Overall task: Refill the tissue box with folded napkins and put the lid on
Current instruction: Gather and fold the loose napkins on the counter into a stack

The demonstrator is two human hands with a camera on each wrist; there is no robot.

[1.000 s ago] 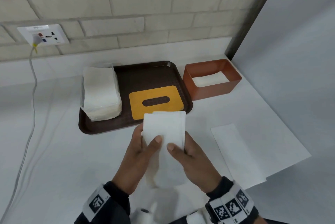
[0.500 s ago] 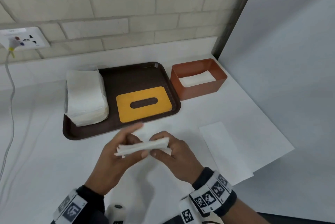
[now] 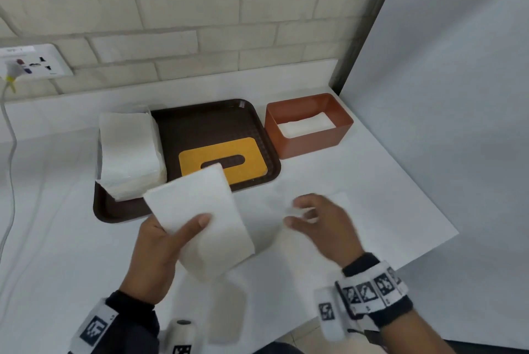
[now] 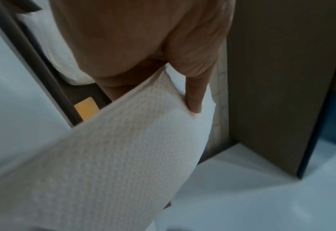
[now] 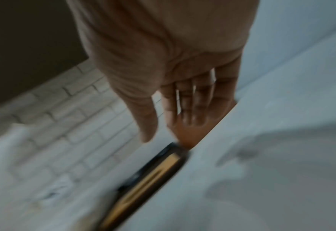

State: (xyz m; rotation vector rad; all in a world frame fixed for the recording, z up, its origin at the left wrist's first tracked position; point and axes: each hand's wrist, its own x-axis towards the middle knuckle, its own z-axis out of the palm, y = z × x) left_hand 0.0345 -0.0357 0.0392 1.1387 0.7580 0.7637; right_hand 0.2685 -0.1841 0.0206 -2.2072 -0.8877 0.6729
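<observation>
Tissue box (image 3: 309, 136): orange-brown, open-topped, standing on the white desk (image 3: 372, 181) just right of the tray and touching none of the hands; far right of the work area, near the grey panel.
Box contents: a low layer of white napkins (image 3: 307, 124) on the bottom, well below the rim; most of the depth looks unfilled.
Folded napkin (image 3: 200, 219): white, embossed, held in the air in front of the tray, tilted, its lower end drooping.
Left hand (image 3: 160, 250): fingers curled round the napkin's left edge, thumb (image 3: 200, 223) pressed on its face; the left wrist view shows a finger (image 4: 194, 96) dug into the sheet.
Right hand (image 3: 323, 227): blurred, over the desk to the right of the napkin; fingers loosely spread and holding nothing, as the right wrist view (image 5: 183, 100) confirms.
Lid (image 3: 226, 160): yellow with a dark slot, flat on the tray, part-covered in view by the held napkin.
Tray (image 3: 120, 210): dark brown; holds the lid and, at its left end, the napkin stack (image 3: 128, 153).
Loose sheet: a flat white sheet seems to lie under the right hand; too blurred to be sure.
Risk, unfolding: one-handed grip at one edge; the limp sheet could open or crease in transit.
Risk, misplacement: a skewed drop could leave an edge over the box rim and stop the lid seating.
Risk, underfill: lidding now would close a box judged nearly empty.
</observation>
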